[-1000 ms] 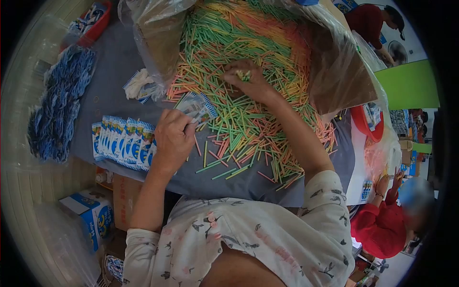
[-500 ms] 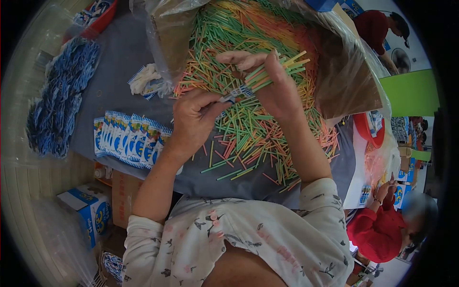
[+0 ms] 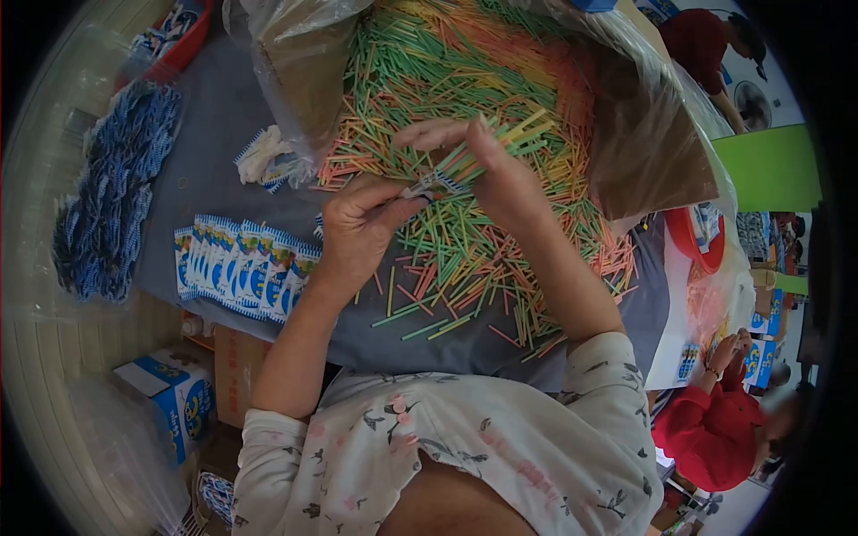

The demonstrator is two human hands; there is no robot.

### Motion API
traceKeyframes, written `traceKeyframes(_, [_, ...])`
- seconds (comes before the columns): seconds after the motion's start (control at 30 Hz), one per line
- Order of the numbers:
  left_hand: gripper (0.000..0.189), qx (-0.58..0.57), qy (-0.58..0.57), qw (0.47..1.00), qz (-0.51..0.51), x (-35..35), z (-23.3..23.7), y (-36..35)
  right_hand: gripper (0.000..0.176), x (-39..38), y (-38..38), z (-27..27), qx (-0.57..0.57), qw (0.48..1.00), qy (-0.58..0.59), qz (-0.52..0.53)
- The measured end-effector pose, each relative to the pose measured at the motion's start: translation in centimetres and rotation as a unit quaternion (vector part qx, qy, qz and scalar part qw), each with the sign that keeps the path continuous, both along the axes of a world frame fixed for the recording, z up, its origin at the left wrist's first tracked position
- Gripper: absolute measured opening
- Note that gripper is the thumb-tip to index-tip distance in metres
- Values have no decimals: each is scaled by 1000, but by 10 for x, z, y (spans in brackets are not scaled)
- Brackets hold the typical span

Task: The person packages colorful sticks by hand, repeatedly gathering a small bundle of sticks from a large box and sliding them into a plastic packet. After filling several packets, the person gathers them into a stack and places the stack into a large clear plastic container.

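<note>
My left hand (image 3: 357,232) pinches the edge of a small blue-and-white printed packet (image 3: 436,183) between thumb and fingers. My right hand (image 3: 509,183) holds a small bundle of thin green and yellow sticks (image 3: 523,132) between thumb and palm, its fingers reaching behind. The bundle's lower end meets the packet's mouth; how far it goes inside is hidden. Beneath both hands spreads a large heap of pink, green, yellow and orange sticks (image 3: 420,89). Left of my left hand, a row of blue-and-white packets (image 3: 241,268) lies overlapping on the grey cloth.
A pile of blue packets (image 3: 116,192) lies at the far left, below a red basin (image 3: 183,54). A whitish crumpled item (image 3: 265,154) rests on some packets. Plastic-lined cardboard (image 3: 648,134) borders the heap. At right are another red basin (image 3: 702,241) and a person in red (image 3: 715,433).
Both hands have shifted slightly down and left with the packet and the stick bundle. The bundle sits lower against the packet. The whole view has also shifted a little.
</note>
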State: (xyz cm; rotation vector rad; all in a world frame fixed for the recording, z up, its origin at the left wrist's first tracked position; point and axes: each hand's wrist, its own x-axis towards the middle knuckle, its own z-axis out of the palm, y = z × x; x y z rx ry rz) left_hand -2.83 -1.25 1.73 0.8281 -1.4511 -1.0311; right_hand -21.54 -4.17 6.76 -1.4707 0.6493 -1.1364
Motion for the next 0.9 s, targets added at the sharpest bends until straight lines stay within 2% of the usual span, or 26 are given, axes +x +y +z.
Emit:
traceKeyframes(0.07, [17,6,13,1000,-13,-4,-5,-1,58,2,1,-4,17,995,93,-32])
traceKeyframes(0.2, [19,7,23,999,-24,-12,-7,-6,62,-1,0,-2,-16,987,154,-30])
traceKeyframes(0.27, [20,149,109,979,-89,-17,-3,-12,65,-7,-3,-1,-14,986,160,-36])
traceKeyframes(0.3, [20,143,109,979,-91,-21,-1,-16,65,-10,-8,0,-20,986,161,-39])
traceKeyframes(0.37, [20,241,180,948,-108,-28,2,-22,69,-14,-17,1,-21,994,84,-73])
traceKeyframes(0.43, [20,198,149,963,-106,-40,3,-27,71,-15,-19,12,-13,993,88,-82])
traceKeyframes(0.5, [19,158,118,975,-105,-44,5,-31,75,-15,-17,16,-27,983,154,-98])
traceKeyframes(0.57, [20,58,-71,990,-105,-42,6,-34,75,-15,-15,16,-27,985,144,-91])
traceKeyframes(0.6, [20,59,-71,990,-103,-43,1,-35,76,-14,-14,15,-28,987,134,-81])
traceKeyframes(0.67, [21,85,0,993,-85,-46,-14,-35,75,-18,-13,20,-38,989,118,-82])
traceKeyframes(0.77, [21,107,65,988,-95,-36,-7,-29,76,-37,-20,28,-70,990,84,-89])
traceKeyframes(0.8, [23,55,82,992,-83,-32,-4,-25,69,-49,-28,28,-80,978,121,-148])
traceKeyframes(0.83, [23,56,82,992,-78,-25,-2,-20,64,-59,-31,26,-90,962,157,-205])
traceKeyframes(0.87, [24,-11,22,998,-59,-13,-1,-12,64,-69,-30,19,-89,963,156,-200])
traceKeyframes(0.9, [26,-76,-39,996,-39,-4,1,-3,56,-71,-26,13,-242,812,446,-290])
